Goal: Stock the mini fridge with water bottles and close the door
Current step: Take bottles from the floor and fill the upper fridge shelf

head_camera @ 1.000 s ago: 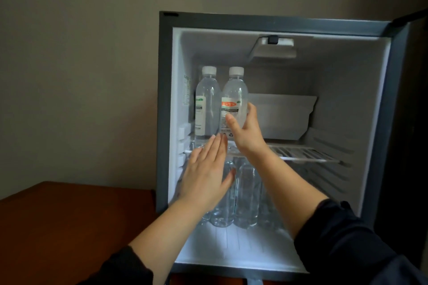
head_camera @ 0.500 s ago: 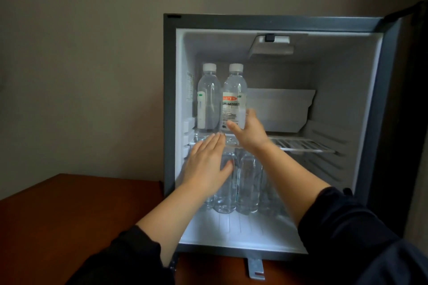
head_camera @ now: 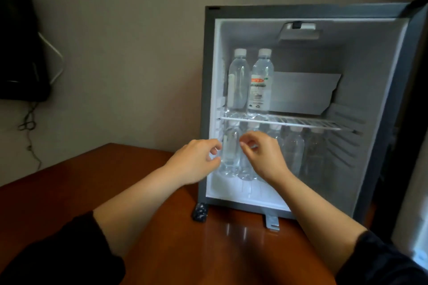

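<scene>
I saw a reddish-brown wooden worktop [head_camera: 69,192] against a beige wall [head_camera: 127,53]. At far left a black device [head_camera: 18,53] hung on that wall, a dark cord [head_camera: 29,127] dangling beneath it. A small black object [head_camera: 200,211] lay on the worktop.

Table [head_camera: 69,192], lower frame: reddish-brown wood, glossy and reflective. Mini fridge [head_camera: 203,99] casing: matt grey; lining: smooth white plastic. Wire shelf [head_camera: 301,122]: white-coated metal. Water bottles [head_camera: 260,81]: clear glossy plastic. Base bracket [head_camera: 272,221]: bare metal. Sleeves [head_camera: 58,250]: dark matt cloth.
</scene>
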`<action>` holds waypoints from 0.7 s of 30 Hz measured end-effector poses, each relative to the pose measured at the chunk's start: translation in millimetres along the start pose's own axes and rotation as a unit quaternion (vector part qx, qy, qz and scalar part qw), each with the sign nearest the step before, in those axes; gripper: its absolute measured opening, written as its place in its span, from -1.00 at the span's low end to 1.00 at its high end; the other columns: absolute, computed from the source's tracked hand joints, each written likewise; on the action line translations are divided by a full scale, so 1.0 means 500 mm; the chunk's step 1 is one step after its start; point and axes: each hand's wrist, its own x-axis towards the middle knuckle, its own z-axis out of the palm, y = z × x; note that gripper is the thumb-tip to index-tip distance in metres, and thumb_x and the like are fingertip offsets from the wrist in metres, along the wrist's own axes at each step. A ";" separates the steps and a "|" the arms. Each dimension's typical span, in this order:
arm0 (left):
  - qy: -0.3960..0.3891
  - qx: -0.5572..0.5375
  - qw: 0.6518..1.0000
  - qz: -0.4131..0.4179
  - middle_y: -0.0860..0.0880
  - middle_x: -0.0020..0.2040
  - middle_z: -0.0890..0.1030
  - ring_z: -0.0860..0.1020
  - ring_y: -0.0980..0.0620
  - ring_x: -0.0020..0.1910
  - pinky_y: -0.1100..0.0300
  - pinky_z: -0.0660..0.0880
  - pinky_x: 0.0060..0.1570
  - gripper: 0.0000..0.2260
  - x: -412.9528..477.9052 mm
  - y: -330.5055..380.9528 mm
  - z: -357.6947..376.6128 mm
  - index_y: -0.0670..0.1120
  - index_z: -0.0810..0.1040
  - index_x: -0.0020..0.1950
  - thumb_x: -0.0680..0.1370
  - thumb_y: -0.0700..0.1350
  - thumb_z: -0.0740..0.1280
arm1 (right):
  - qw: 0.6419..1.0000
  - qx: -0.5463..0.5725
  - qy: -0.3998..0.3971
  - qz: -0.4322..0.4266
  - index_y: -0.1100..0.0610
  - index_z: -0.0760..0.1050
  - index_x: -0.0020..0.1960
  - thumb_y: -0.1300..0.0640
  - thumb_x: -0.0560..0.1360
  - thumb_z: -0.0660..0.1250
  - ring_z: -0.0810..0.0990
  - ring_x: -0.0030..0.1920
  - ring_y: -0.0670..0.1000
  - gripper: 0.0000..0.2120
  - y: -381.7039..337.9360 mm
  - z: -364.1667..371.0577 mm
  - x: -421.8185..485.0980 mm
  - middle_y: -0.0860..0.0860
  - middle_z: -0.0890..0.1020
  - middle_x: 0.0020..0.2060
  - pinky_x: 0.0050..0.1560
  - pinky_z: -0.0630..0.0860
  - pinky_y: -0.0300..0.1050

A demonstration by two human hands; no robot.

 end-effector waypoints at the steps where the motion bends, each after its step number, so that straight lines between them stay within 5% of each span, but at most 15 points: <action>1: -0.012 0.015 1.000 -0.009 0.05 0.10 0.56 0.55 0.04 0.02 0.01 0.50 0.13 -0.71 -0.019 -0.011 -0.011 0.00 0.47 0.26 0.53 -0.04 0.24 | 1.000 -0.012 -0.026 -0.003 0.15 0.59 -0.02 0.19 0.52 0.29 0.55 -0.13 -0.06 -0.89 -0.009 0.012 -0.013 0.02 0.64 -0.11 0.00 0.54 -0.08; 9: -0.081 0.067 0.987 -0.124 0.13 -0.09 0.55 0.52 0.09 -0.11 0.14 0.50 0.06 -0.72 -0.193 -0.124 -0.069 -0.01 0.51 0.20 0.54 0.03 0.25 | 0.969 -0.044 -0.239 -0.045 -0.02 0.52 -0.10 0.06 0.49 0.32 0.59 -0.06 0.05 -0.98 -0.116 0.145 -0.107 -0.02 0.63 -0.12 0.00 0.53 -0.02; 21: -0.074 0.106 0.945 -0.301 0.01 0.15 0.57 0.51 0.07 0.08 0.18 0.46 0.08 -0.71 -0.534 -0.298 -0.137 -0.02 0.50 0.22 0.55 0.06 0.25 | 0.913 0.115 -0.369 -0.132 0.00 0.53 -0.06 0.07 0.53 0.30 0.57 -0.08 -0.05 -0.96 -0.389 0.394 -0.257 -0.03 0.61 -0.14 0.00 0.57 -0.11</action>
